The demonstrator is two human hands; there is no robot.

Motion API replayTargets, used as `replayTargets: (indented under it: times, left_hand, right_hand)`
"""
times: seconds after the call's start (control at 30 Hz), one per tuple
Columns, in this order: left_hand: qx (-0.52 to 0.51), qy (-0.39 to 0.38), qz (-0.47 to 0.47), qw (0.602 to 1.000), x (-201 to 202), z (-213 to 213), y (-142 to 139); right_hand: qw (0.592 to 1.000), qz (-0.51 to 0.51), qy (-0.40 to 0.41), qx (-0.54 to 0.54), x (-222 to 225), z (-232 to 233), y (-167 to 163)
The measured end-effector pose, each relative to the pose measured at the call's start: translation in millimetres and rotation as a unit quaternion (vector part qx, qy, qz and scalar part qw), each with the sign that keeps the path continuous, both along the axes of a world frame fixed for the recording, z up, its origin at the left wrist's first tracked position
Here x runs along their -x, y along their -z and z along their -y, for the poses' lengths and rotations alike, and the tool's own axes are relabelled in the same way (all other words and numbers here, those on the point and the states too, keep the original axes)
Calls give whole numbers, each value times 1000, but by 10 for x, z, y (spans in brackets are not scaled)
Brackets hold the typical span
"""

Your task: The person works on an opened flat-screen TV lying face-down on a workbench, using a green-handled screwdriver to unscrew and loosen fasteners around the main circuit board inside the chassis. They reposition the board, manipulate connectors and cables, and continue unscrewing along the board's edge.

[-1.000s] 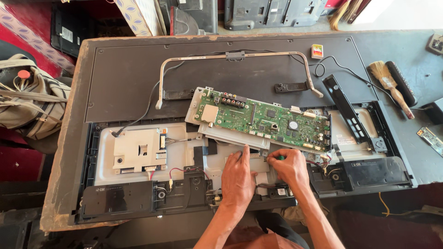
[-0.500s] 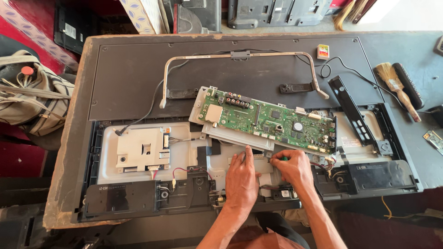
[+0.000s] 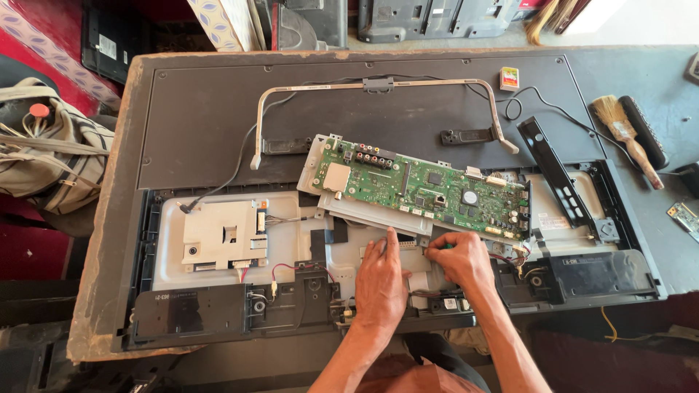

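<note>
Dark workbench (image 3: 619, 80), edge worn and chipped on the left. Red patterned floor covering (image 3: 44, 44) beyond it. Beige canvas bag (image 3: 51, 156) at left. Grey equipment casings (image 3: 429, 18) along far side. Daylight even.

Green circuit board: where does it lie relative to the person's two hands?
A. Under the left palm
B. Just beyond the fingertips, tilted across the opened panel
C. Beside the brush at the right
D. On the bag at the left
B: the green circuit board lies slanted just past the left hand and right hand.
</note>
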State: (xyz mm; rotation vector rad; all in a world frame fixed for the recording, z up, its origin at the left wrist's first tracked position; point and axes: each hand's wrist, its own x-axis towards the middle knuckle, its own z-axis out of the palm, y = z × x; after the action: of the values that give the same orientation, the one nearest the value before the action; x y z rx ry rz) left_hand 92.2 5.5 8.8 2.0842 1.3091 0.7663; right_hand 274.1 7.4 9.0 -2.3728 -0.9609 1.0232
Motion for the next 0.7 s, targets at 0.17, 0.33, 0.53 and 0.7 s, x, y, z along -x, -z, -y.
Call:
replayTargets:
  times: [0.17, 0.33, 0.53, 0.7]
  left_hand:
    - [0, 5, 5, 1000, 2, 4, -21]
    - [-6, 6, 5, 1000, -3, -5, -11]
    - [-13, 10, 7, 1000, 1, 0, 3]
    - [-7, 3, 6, 1000, -4, -2, 3]
  right_hand:
    - [1000, -20, 7, -22, 0, 6, -9]
    - [1000, -15, 0, -21, -5, 13, -18]
    - [1000, 3, -12, -16, 12, 25, -69]
    - [1000, 4, -10, -11, 28, 27, -87]
